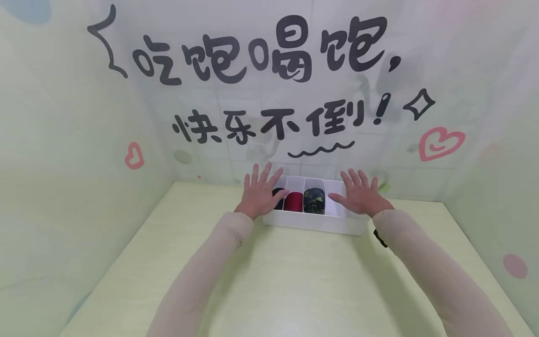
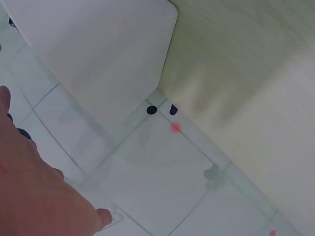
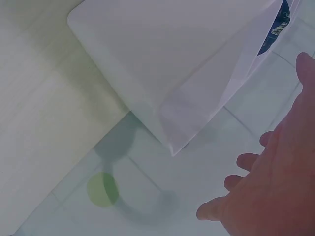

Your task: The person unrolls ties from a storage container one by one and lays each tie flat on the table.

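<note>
A white divided box stands at the back of the table. In its compartments, left to right, sit a dark roll partly behind my left thumb, a red roll and a dark patterned fabric roll, which looks like a rolled necktie. My left hand is over the box's left end, fingers spread and straight. Over the right end spreads my right hand, its thumb above a white compartment. Neither hand holds anything. Both wrist views show the hands apart from the box's end walls.
The pale wooden table runs from the box toward me. Behind it rises a whitish printed backdrop with black lettering, and similar panels close both sides. A black band shows at my right wrist.
</note>
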Tool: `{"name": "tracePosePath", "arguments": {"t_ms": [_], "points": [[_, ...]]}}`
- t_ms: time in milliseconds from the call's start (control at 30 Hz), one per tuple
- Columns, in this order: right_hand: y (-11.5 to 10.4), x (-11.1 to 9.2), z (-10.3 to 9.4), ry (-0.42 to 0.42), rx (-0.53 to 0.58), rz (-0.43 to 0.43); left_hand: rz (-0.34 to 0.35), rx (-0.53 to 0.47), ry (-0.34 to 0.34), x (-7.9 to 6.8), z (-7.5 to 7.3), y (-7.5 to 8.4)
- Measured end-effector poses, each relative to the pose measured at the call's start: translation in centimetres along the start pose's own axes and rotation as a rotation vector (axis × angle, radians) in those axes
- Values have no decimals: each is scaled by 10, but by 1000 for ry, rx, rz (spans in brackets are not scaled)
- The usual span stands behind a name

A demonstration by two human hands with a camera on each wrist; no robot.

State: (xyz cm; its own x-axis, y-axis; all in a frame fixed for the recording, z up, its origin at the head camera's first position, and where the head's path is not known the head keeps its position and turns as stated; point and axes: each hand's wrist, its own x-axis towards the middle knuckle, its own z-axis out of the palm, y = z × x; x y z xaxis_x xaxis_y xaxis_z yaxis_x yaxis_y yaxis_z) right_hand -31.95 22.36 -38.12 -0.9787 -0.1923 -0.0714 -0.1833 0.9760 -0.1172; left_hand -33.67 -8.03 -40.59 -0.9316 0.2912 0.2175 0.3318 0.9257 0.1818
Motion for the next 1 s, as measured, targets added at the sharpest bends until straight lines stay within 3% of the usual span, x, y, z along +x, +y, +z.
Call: {"name": "tracePosePath", "arguments": {"t_ms": [467,1000], "points": [[-6,6,11,23,-26,-54,30,-32,-22,-5,21,-1],[-10,9,17,46,-29,-146,55,21,-19,-6,44,-4]]}}
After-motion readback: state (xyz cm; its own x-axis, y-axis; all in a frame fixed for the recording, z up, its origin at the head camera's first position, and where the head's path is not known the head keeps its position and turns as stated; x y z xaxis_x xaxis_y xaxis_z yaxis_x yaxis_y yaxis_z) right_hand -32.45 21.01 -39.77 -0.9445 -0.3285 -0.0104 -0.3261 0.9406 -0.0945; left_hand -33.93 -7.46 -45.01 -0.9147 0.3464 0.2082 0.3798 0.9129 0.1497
